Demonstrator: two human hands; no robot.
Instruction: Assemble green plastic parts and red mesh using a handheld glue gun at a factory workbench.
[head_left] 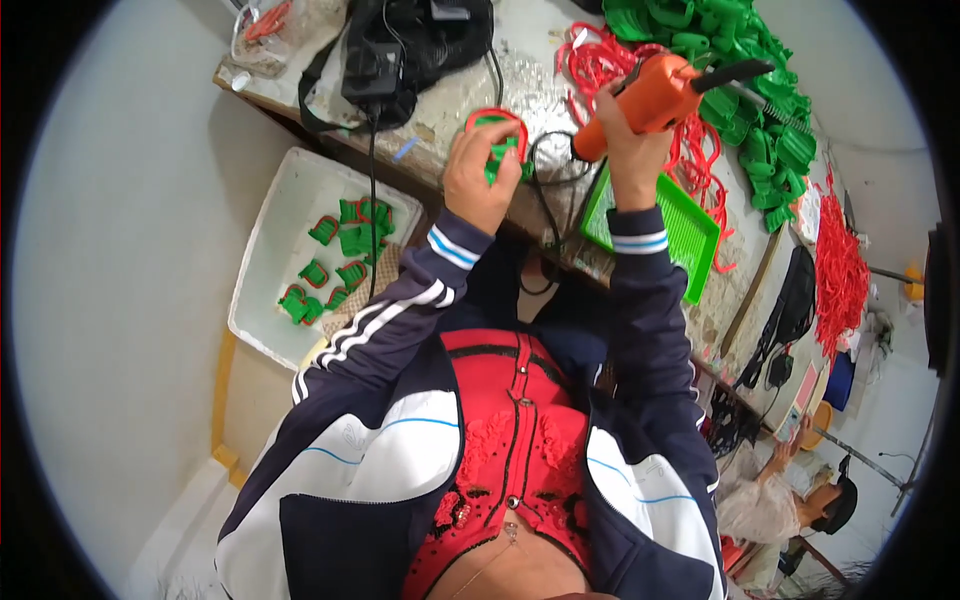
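Observation:
My left hand [478,185] is closed on a small green plastic part with a red rim [499,116], held near the table's front edge. In my right hand [634,165] is an orange handheld power tool [655,95], gripped around its body. Its dark nose points down and left toward the plastic part, with a gap between them. A black cord [735,73] leaves the tool's rear. Under my right wrist sits a bright green slatted tray [690,238]. The fingertips of my left hand partly cover the plastic part.
Left of the table, a white bin [262,245] holds several green parts with red rims. A black bag [425,65] lies at the back left. Red strips [598,62] and heaped green parts [765,150] cover the back right. Another person [765,495] sits farther right.

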